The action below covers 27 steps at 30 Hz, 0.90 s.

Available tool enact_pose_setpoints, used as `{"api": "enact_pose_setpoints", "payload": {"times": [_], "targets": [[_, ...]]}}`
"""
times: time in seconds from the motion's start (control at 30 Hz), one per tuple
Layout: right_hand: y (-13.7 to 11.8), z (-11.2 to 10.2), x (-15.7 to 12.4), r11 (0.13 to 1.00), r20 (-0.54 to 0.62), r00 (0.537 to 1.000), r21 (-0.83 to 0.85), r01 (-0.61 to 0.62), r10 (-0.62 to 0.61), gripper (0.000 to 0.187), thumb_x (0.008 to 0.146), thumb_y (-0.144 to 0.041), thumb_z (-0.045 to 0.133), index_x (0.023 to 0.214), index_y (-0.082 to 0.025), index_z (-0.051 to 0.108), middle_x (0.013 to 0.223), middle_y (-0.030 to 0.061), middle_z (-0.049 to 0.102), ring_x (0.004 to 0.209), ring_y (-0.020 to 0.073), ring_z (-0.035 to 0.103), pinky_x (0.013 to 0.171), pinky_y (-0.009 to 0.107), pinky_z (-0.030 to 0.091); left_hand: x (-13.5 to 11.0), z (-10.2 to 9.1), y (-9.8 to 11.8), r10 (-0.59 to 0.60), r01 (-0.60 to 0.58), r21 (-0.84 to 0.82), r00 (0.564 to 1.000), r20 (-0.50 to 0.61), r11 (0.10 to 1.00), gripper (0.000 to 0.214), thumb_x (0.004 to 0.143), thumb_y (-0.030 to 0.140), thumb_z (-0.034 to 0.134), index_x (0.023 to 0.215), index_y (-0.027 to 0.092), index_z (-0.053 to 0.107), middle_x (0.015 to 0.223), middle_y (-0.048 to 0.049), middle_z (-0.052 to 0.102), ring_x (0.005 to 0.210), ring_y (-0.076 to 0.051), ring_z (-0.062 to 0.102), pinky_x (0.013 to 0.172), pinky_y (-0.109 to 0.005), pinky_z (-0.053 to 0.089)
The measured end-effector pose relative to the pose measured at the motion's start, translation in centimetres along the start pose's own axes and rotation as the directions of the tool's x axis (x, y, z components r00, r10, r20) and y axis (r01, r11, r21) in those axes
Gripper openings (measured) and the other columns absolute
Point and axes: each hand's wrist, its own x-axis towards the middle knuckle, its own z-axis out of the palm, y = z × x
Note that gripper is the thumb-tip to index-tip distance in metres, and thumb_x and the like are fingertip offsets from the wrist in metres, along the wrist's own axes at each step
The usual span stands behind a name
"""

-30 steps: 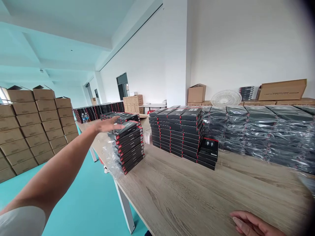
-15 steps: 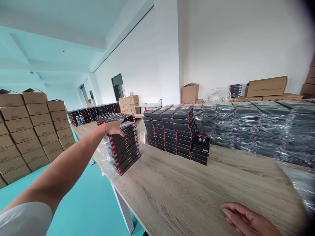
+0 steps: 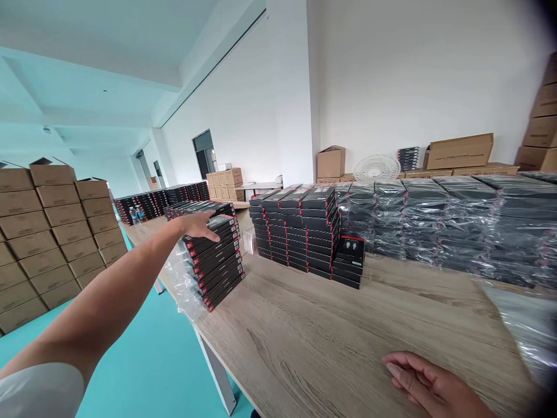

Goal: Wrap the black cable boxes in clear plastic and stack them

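Left hand: spread wide over stack; contact unclear.
Stack: near table's left edge, beside film; light, level pressure should keep it aligned.
Right hand: loosely curled, visibly unladen.

Left hand over a black box stack; right hand (loosely curled) above the wooden table.

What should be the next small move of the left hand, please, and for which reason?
Probably the left hand should close on the top box of the stack at the table's left edge: it is spread over that box, thumb and fingers apart, though contact is hard to tell. The right hand, loosely curled over the table, shows nothing in its grasp.
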Motion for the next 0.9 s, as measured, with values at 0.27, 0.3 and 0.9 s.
{"api": "enact_pose_setpoints", "payload": {"times": [0.27,0.3,0.9], "targets": [[-4.1,-0.1,-2.3,0.995,-0.045,0.997,0.075,0.061,-0.057,0.032,0.081,-0.05,0.052,0.079,-0.021,0.067,0.072,0.0027,0.066,0.072,0.0194,0.064,0.062,0.026,0.051,-2.8,4.0,13.1,0.426,-0.544,-0.182,0.789,-0.443,0.819,0.043,0.074,0.037,0.061,0.113,0.02,0.062,0.133,-0.0079,0.053,0.116,-0.028,0.052,0.101,-0.041,0.038],[-4.2,0.0,-2.4,0.994,-0.055,0.997,0.089,0.065,-0.06,0.03,0.081,-0.047,0.052,0.079,-0.02,0.067,0.071,0.0026,0.066,0.072,0.0192,0.064,0.061,0.027,0.05,-3.0,6.1,15.7,0.486,-0.619,-0.294,0.769,-0.415,0.729,0.025,0.074,0.032,0.06,0.094,0.021,0.068,0.128,-0.0059,0.056,0.112,-0.026,0.055,0.098,-0.039,0.041],[-5.5,-3.3,11.5,0.864,-0.355,0.849,-0.459,0.207,-0.392,0.04,0.082,-0.028,0.054,0.122,-0.023,0.053,0.13,0.0083,0.053,0.119,0.0242,0.048,0.099,0.04,0.039,-1.1,27.9,33.9,0.089,0.031,-0.955,0.996,0.005,-0.294,0.017,0.074,0.038,0.057,0.075,0.022,0.052,0.068,-0.0005,0.055,0.061,-0.014,0.055,0.043,-0.021,0.033]]}}
